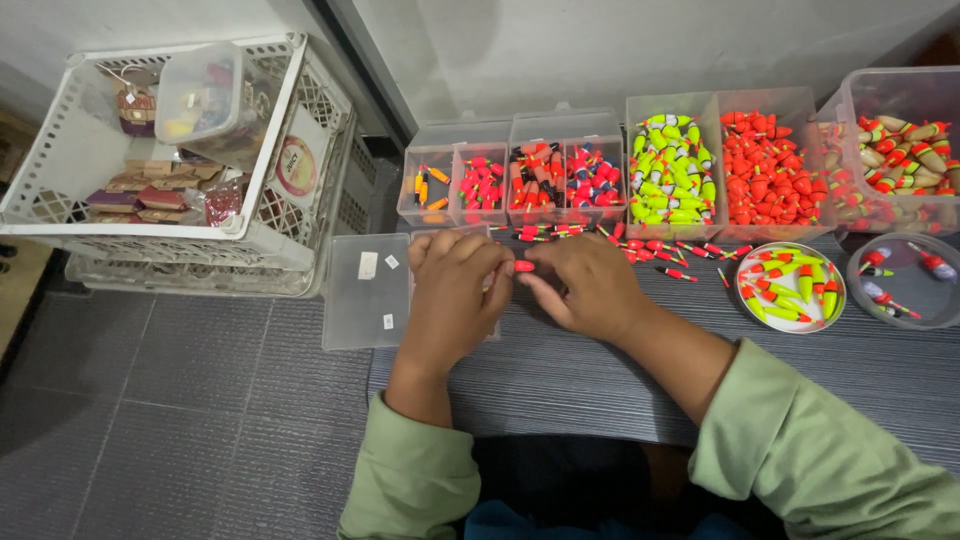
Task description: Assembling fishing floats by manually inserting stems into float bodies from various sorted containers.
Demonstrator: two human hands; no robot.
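A small red fishing float (523, 266) sits pinched between my left hand (452, 300) and right hand (585, 288), fingers curled shut on it at table centre, sorted float boxes (560, 175) ranged at twelve o'clock for easy reach.

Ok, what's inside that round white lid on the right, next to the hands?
The round white lid holds a loose pile of green-and-red fishing floats with thin stems. They overlap, so any lying underneath are hidden, and most of the lid's bottom is covered.
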